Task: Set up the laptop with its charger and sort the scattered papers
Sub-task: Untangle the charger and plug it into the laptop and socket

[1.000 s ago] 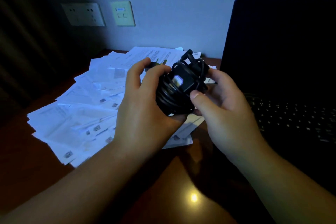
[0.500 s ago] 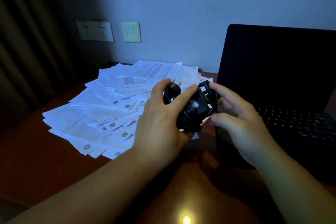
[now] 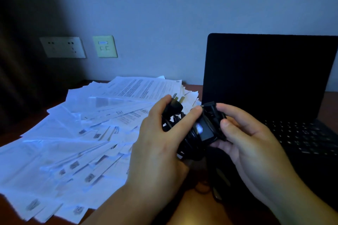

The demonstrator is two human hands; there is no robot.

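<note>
A black laptop charger (image 3: 203,131) with its cable wound around the brick is held above the desk between both hands. My left hand (image 3: 159,144) grips its left side, where the plug with brass prongs (image 3: 176,103) sticks up past my fingers. My right hand (image 3: 243,137) curls round the charger's right end, thumb on top. An open black laptop (image 3: 270,78) with a dark screen stands at the right, its keyboard (image 3: 307,137) behind my right hand. Scattered white papers (image 3: 82,133) fan out across the left of the desk.
The desk (image 3: 11,137) is dark reddish wood. On the wall behind the papers sit a double wall socket (image 3: 63,47) and a light switch plate (image 3: 104,46). A dark curtain (image 3: 22,60) hangs at the far left.
The view has tilted up, showing more wall and laptop screen. Both hands turned the charger, so the plug's prongs now stick up by my left fingers.
</note>
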